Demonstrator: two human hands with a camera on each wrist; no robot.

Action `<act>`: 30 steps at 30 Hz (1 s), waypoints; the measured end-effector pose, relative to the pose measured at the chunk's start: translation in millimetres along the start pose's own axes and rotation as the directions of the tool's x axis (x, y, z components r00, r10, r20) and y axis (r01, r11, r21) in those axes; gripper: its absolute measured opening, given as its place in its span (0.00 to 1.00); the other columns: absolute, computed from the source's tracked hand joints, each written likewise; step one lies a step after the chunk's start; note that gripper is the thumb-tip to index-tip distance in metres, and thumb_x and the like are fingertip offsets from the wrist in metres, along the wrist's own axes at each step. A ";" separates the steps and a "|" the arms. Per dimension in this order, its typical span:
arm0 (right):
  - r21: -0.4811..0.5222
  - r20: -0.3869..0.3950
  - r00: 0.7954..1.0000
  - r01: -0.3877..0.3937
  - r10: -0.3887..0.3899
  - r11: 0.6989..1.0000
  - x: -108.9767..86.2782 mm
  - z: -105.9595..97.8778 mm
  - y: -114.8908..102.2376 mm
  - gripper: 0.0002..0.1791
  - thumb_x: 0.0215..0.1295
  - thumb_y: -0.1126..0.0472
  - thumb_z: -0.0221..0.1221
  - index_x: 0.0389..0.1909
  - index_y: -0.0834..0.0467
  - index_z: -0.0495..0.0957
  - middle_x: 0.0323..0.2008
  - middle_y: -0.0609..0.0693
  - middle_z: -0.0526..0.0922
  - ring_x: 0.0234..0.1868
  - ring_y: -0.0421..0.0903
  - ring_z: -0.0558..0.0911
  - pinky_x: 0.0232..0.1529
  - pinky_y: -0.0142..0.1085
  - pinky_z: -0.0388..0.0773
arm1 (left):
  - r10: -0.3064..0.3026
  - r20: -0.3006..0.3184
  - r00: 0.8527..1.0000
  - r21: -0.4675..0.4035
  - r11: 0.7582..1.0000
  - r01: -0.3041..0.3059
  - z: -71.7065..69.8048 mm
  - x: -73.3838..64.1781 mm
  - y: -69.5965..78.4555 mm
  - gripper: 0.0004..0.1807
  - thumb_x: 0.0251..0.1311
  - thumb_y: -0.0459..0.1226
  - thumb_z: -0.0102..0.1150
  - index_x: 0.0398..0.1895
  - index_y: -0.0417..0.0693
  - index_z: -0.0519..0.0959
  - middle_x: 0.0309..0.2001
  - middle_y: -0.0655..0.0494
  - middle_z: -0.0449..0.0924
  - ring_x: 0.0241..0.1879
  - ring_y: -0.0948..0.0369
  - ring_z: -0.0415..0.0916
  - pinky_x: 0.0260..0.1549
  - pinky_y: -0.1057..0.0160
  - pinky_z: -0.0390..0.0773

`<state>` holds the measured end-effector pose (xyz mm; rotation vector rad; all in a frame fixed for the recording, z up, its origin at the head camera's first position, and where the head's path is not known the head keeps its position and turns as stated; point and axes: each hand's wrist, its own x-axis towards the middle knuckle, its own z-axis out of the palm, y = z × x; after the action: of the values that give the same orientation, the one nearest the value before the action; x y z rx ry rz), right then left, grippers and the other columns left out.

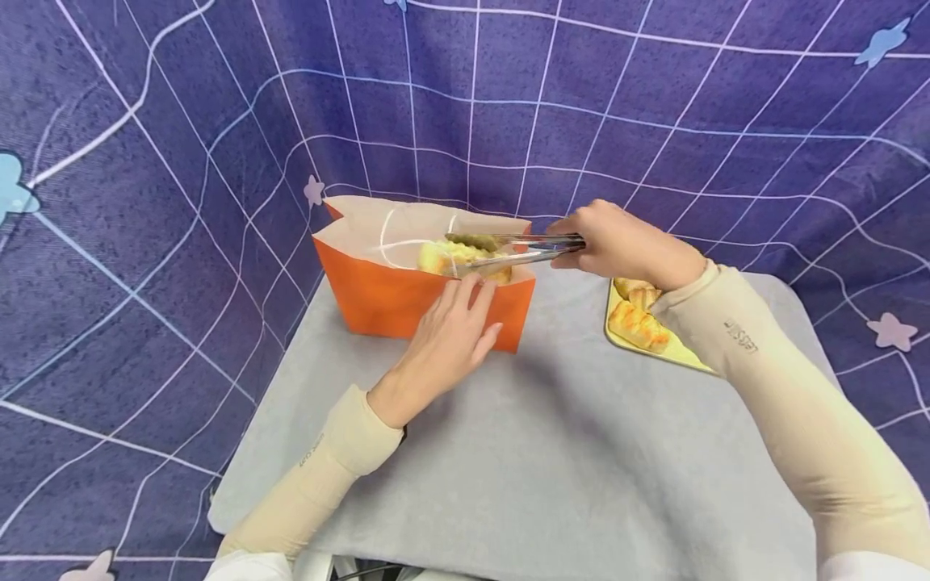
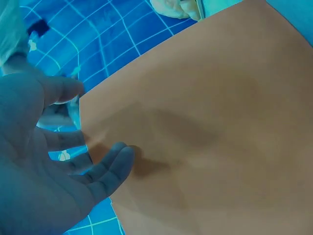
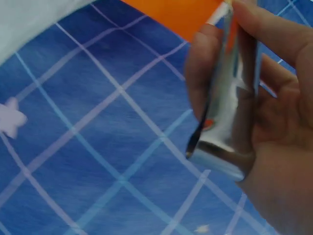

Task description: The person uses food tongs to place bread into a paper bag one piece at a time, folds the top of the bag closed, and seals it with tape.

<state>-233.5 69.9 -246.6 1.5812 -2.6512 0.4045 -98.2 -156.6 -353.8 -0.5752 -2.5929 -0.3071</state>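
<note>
My right hand (image 1: 617, 242) grips metal tongs (image 1: 538, 257), whose handle end (image 3: 225, 142) shows large in the right wrist view. The tongs' tips sit about a yellow bread piece (image 1: 436, 257) at the mouth of an orange paper bag (image 1: 385, 298). White inside and with a white cord handle, the bag stands upright on the table. My left hand (image 1: 443, 339) has its fingertips at the bag's front rim, with the thumb held apart in front. In the left wrist view, the left hand (image 2: 54, 166) has loosely extended fingers by the bag's edge; some pass behind it.
A yellow tray (image 1: 683, 353) with several browned bread pieces (image 1: 639, 325) lies on the right, partly hidden by my right forearm. The grey-covered table (image 1: 508, 468) reaches back to a blue grid-patterned curtain (image 1: 581, 121) around the back and sides.
</note>
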 end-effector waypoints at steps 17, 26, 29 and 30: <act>-0.284 0.248 0.954 -0.097 0.171 0.954 56.2 0.0 -42.5 0.06 0.51 0.65 0.68 0.29 0.60 0.81 0.29 0.55 0.83 0.32 0.58 0.83 0.39 0.50 0.80 | -0.018 0.027 0.999 0.021 1.000 0.018 5.8 3.0 13.4 0.32 0.65 0.44 0.60 0.68 0.36 0.66 0.62 0.40 0.67 0.55 0.46 0.68 0.52 0.51 0.75; -0.281 0.235 0.951 -0.130 0.200 0.951 55.3 -2.7 -33.3 0.12 0.49 0.65 0.71 0.36 0.62 0.83 0.35 0.58 0.83 0.38 0.60 0.82 0.44 0.50 0.79 | -0.027 0.029 0.999 0.021 0.999 0.026 3.0 4.2 11.8 0.31 0.65 0.43 0.60 0.67 0.37 0.66 0.60 0.41 0.67 0.52 0.46 0.67 0.49 0.52 0.75; -0.258 0.214 0.958 -0.132 0.190 0.957 49.5 -6.7 -32.3 0.10 0.51 0.65 0.70 0.35 0.62 0.84 0.33 0.56 0.83 0.36 0.58 0.82 0.42 0.49 0.80 | -0.027 0.035 0.999 0.023 0.999 0.027 3.0 4.7 12.0 0.32 0.65 0.43 0.60 0.68 0.37 0.66 0.61 0.41 0.66 0.52 0.46 0.67 0.48 0.52 0.75; -0.248 0.200 0.963 -0.129 0.181 0.960 46.8 -8.1 -31.5 0.09 0.51 0.65 0.70 0.35 0.62 0.84 0.32 0.56 0.83 0.35 0.58 0.83 0.41 0.49 0.80 | -0.028 0.035 0.999 0.023 0.999 0.027 3.0 5.2 12.1 0.32 0.65 0.43 0.60 0.68 0.37 0.66 0.61 0.41 0.66 0.52 0.46 0.67 0.48 0.52 0.75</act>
<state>-229.7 17.3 -225.0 1.4269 -2.8678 -0.0871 -98.2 -143.2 -352.5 -0.5427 -2.6369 -0.2782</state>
